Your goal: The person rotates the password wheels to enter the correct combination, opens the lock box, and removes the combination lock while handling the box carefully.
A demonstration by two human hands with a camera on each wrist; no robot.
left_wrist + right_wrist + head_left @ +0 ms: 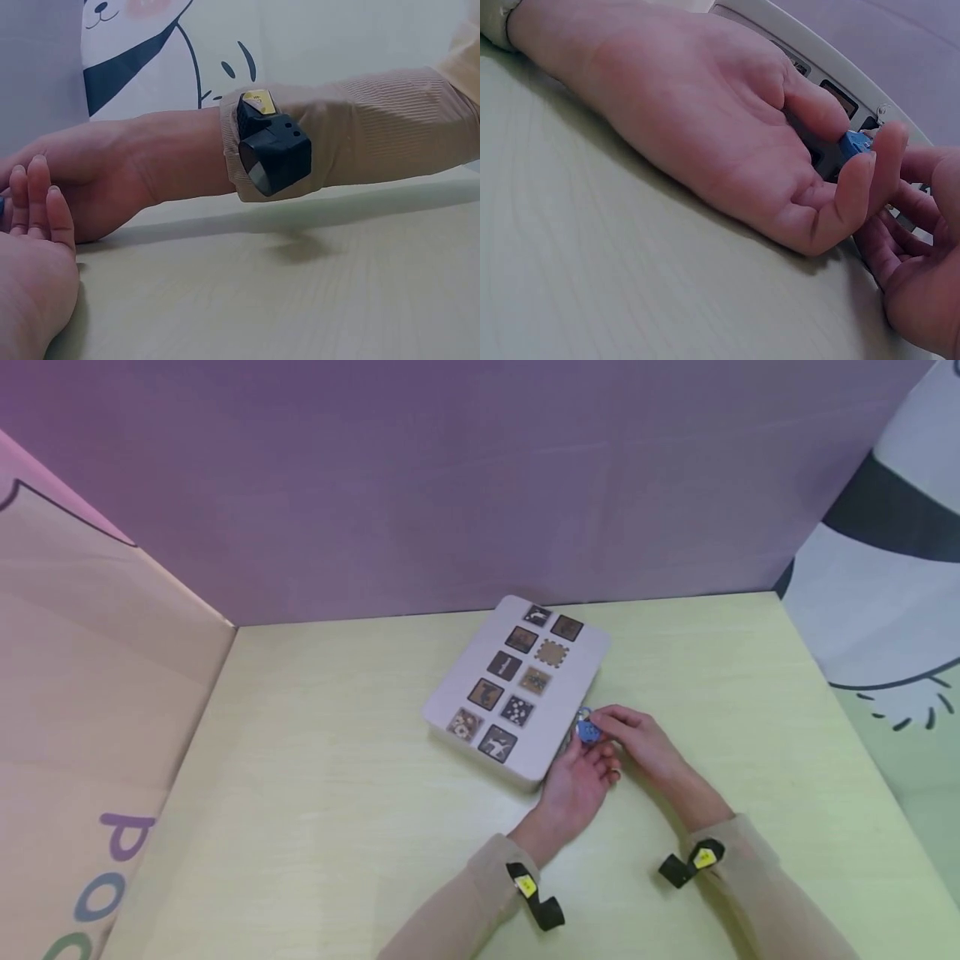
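A small blue padlock (588, 732) with a metal shackle is held beside the right long side of a white box (450, 700). My left hand (576, 787), palm turned up, pinches the padlock's body between thumb and fingers. From the right, my right hand (651, 745) pinches the padlock near its shackle with thumb and forefinger. In the right wrist view the left thumb presses on the blue body (853, 144), and the fingers partly cover it. The left wrist view shows only a sliver of blue behind the fingers.
The white box has rounded corners and two rows of dark and brown square pictures on its lid. It stands on a pale wooden table (315, 827). A purple wall (420, 485) rises behind, with printed panels at both sides. Black straps (534, 897) circle both sleeves.
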